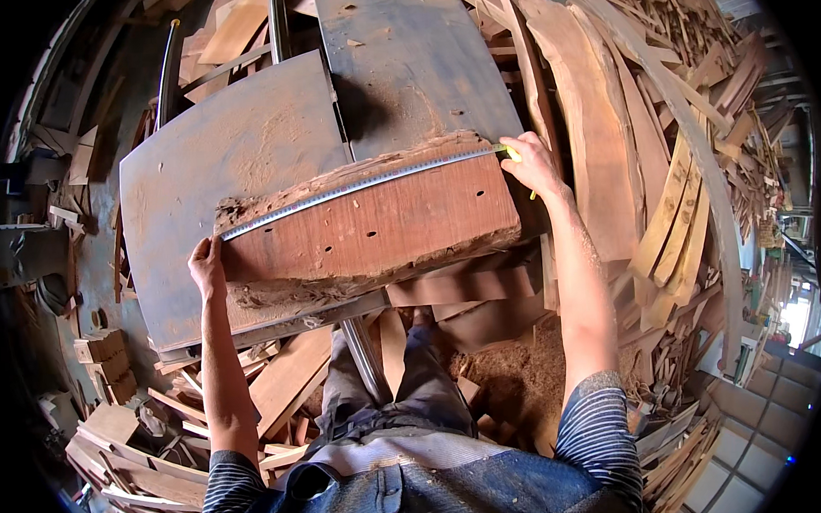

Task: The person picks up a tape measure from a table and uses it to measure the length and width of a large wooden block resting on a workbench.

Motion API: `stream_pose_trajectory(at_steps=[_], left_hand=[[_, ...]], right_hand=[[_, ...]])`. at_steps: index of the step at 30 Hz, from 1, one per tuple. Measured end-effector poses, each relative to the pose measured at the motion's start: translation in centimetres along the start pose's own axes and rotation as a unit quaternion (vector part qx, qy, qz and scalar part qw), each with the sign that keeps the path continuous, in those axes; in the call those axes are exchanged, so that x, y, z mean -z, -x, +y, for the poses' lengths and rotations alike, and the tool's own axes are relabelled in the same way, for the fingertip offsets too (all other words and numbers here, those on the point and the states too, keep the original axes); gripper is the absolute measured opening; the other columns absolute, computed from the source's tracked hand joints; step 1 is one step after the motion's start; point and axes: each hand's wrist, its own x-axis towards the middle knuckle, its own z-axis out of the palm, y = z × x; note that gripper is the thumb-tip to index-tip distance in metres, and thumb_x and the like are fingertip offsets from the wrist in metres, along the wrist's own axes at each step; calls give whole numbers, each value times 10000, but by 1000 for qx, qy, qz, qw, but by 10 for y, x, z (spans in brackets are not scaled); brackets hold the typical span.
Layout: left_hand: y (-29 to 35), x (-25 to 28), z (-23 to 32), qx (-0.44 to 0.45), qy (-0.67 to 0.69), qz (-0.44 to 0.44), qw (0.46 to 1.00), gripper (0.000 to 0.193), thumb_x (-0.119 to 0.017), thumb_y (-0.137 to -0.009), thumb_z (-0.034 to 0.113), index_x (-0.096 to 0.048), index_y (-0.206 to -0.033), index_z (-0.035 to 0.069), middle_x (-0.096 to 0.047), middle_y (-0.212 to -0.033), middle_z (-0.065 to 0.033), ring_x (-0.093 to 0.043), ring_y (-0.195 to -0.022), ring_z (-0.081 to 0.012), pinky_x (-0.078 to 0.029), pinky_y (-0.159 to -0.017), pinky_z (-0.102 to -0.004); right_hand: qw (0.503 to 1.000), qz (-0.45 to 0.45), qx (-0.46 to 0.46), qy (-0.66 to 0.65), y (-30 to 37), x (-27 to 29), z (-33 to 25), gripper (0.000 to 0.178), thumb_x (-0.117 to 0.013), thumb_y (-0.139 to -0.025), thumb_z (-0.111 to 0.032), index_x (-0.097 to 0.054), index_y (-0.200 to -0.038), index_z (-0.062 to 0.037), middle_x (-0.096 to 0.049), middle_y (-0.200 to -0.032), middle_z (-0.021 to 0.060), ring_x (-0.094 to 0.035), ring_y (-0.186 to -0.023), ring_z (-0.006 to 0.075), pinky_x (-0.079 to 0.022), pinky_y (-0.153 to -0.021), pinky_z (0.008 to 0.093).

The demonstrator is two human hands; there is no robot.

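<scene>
A thick reddish wood slab (409, 211) with rough bark edges and several small dark holes lies across the front of a grey metal machine table (234, 127). Along its far edge stretches the pale blade of a tape measure (363, 183). My left hand (206, 264) pinches the blade's end at the slab's left corner. At the right end, my right hand (532, 166) is closed around the yellow tape measure case, mostly hidden by the fingers.
Long planks (577, 115) lean at the right, with yellowish boards (681, 233) beside them. Scrap wood (137, 447) is heaped at lower left. Sawdust (514, 379) covers the floor near my legs. Metal bars (167, 75) stick out beyond the table.
</scene>
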Motion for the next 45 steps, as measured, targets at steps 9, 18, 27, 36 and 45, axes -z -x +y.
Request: stream_pose_trajectory(at_steps=[9,18,27,36,45], left_hand=[[-2,5,0,17,-48,-24,998,232,-707,-909,208,-699,-915,-24,-640,-808,45,-516,-751,-40,-419,-667,-222],[-1,5,-4,28,-28,-2,999,264,-736,-886,237,-733,-1008,3,-727,-841,-6,-584,-778,-45,-477,-721,-236],[-7,2,-12,45,-48,12,998,287,-755,-872,252,-735,-1018,5,-738,-853,-33,-610,-780,-64,-490,-729,-250],[-4,-4,-16,5,1,13,1000,224,-704,-922,169,-648,-773,12,-489,-705,103,-381,-650,-16,-314,-543,-221],[5,-4,-17,49,24,24,998,267,-713,-919,249,-717,-1005,-3,-680,-847,7,-547,-769,-54,-442,-700,-238]], right_hand=[[999,6,9,33,-2,4,-7,462,-767,-720,-186,-703,-1174,-130,-615,-1055,149,-576,-1048,340,-484,-937,426],[997,1,-21,69,1,2,-31,515,-776,-723,-168,-679,-1226,-113,-600,-1081,166,-576,-1054,337,-489,-935,425],[993,-14,-55,107,2,2,-36,506,-754,-771,-216,-661,-1267,-174,-598,-1138,127,-564,-1094,333,-493,-940,439],[995,-6,-43,94,3,-6,-23,499,-753,-776,-204,-661,-1265,-170,-598,-1136,129,-565,-1090,334,-492,-938,440],[995,-5,-52,88,4,-5,-28,499,-756,-772,-192,-659,-1261,-169,-600,-1133,126,-567,-1084,340,-493,-942,443]])
